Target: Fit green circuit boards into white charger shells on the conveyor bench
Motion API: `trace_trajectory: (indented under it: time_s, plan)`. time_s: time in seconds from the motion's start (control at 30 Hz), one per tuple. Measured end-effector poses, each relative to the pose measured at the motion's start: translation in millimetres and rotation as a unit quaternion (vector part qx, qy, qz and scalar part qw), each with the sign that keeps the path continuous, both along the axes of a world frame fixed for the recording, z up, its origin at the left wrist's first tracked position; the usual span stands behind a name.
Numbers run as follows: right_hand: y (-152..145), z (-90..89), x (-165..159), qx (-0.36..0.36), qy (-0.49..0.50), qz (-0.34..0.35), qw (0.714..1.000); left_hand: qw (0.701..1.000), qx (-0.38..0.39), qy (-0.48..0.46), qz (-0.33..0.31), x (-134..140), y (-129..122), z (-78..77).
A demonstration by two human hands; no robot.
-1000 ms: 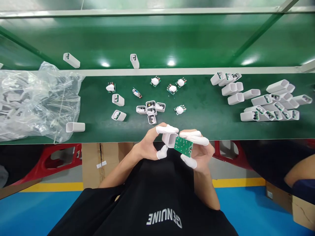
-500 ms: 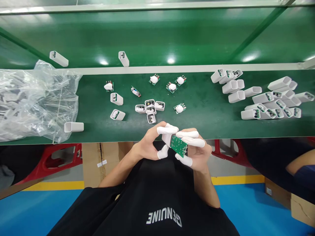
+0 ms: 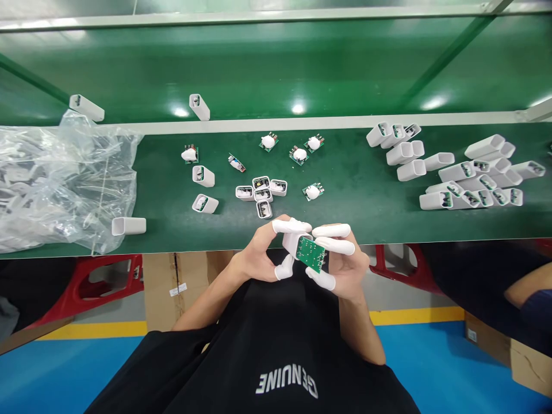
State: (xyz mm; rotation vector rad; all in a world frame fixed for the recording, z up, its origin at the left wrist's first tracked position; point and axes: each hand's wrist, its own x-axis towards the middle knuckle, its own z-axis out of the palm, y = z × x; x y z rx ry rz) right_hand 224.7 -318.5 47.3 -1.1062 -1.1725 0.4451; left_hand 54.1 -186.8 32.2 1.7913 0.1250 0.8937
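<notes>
Just below the frame's centre, the right hand (image 3: pixel 348 265) grips a white-speckled green board (image 3: pixel 310 254) between thumb and fingers, its end at the white casing (image 3: pixel 290 244) pinched by the left hand (image 3: pixel 263 253).

Held circuit board (image 3: pixel 310 254): green, dotted with pale specks
Held casing (image 3: pixel 290 243): plain white
Finger covers (image 3: pixel 336 246): plain white
Flat-lying boards (image 3: pixel 313 191): green at the edges, white on top
Filled casings (image 3: pixel 434 200): white outside, green and dark at the open ends
Bag (image 3: pixel 103 190): clear, glossy, whitish contents showing through
Counter (image 3: pixel 353 213): dark green, unpatterned
Rail (image 3: pixel 259 125): off-white
Back panel (image 3: pixel 259 69): glossy green, bright white glints
Shirt (image 3: pixel 284 328): black, with whitish capital lettering (image 3: pixel 288 380)
Stools (image 3: pixel 112 288): red
Cardboard (image 3: pixel 158 299): brown, one white label (image 3: pixel 178 289)
Floor (image 3: pixel 77 374): bright blue, a yellow stripe (image 3: pixel 95 330), grey beyond
</notes>
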Motion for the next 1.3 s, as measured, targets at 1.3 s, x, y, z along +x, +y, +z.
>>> trace_trajectory:
  time_s: [1.3]
  plan:
    - [9.2, -21.5, 8.3, -0.145, 0.032, 0.010, 0.989, 0.952, -0.275, 0.130, 0.025, -0.8, -5.3, 2.7]
